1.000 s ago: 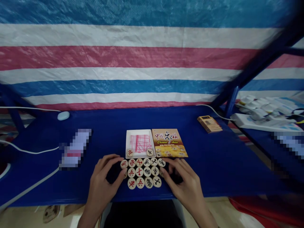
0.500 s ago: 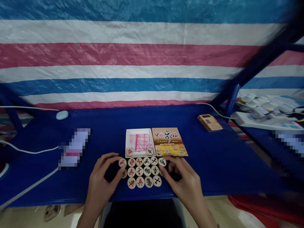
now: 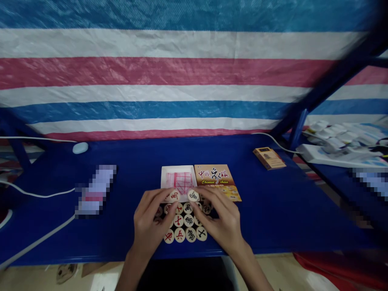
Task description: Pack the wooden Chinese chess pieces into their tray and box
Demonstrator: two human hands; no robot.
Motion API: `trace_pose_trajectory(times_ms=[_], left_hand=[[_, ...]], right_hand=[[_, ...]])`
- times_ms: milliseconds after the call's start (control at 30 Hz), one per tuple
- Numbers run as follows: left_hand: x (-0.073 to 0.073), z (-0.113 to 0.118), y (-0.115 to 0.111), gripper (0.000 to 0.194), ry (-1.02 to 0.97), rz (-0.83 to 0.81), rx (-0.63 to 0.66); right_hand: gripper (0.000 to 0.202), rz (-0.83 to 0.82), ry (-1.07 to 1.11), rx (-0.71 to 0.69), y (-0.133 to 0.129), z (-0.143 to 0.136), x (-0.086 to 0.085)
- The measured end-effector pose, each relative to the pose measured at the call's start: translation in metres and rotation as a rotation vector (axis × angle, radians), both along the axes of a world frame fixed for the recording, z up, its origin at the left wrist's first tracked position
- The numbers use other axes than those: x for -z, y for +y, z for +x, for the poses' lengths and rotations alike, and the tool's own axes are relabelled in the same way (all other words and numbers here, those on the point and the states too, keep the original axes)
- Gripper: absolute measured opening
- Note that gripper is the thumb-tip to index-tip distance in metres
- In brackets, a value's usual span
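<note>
Your left hand (image 3: 153,220) pinched red-marked piece (image 3: 173,195) between thumb and fingertips, at near edge of white tray (image 3: 178,169). Your right hand (image 3: 221,220) pinched black-marked piece (image 3: 193,195) likewise, same edge. White tray held red-lined sheet (image 3: 180,182); near corners hidden. Chess box (image 3: 214,173) lay beside white tray, other pieces (image 3: 188,220) before it.

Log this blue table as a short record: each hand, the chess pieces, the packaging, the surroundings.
Left hand: pinches a red-marked piece
Right hand: pinches a black-marked piece
Other pieces: rows of round pieces, face up, red and black characters, partly hidden by the hands
Packaging: white tray beside a printed "Chinese chess" box cover
Far right of table: small tan box
Far left of table: pale rounded case
Backdrop: striped sheet
</note>
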State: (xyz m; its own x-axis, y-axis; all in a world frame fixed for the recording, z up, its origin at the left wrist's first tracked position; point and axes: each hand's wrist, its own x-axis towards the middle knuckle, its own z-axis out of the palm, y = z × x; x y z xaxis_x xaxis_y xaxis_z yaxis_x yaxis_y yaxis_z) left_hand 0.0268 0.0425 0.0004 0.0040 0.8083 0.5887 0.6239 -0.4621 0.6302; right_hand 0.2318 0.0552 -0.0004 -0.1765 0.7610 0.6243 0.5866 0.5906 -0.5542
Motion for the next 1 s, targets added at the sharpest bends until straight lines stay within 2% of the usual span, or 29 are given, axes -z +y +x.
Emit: trace_pose_trajectory(times_ms=[133, 267, 567, 1000], left_hand=[[0.0028, -0.002, -0.007, 0.04, 0.04, 0.037, 0.101], [0.0047, -0.0041, -0.0071, 0.042, 0.053, 0.05, 0.134], [0.0062, -0.0043, -0.0048, 0.041, 0.041, 0.089, 0.142], [0.004, -0.0053, -0.0108, 0.037, -0.016, -0.047, 0.149]], right_hand=[[0.05, 0.044, -0.076, -0.098, -0.0088, 0.0008, 0.0037], [0.051, 0.043, -0.084, -0.106, -0.0105, 0.0018, 0.0047], [0.042, 0.043, -0.032, -0.114, -0.0078, 0.0026, 0.0086], [0.044, 0.057, -0.056, -0.122, -0.0099, 0.0034, 0.0074]])
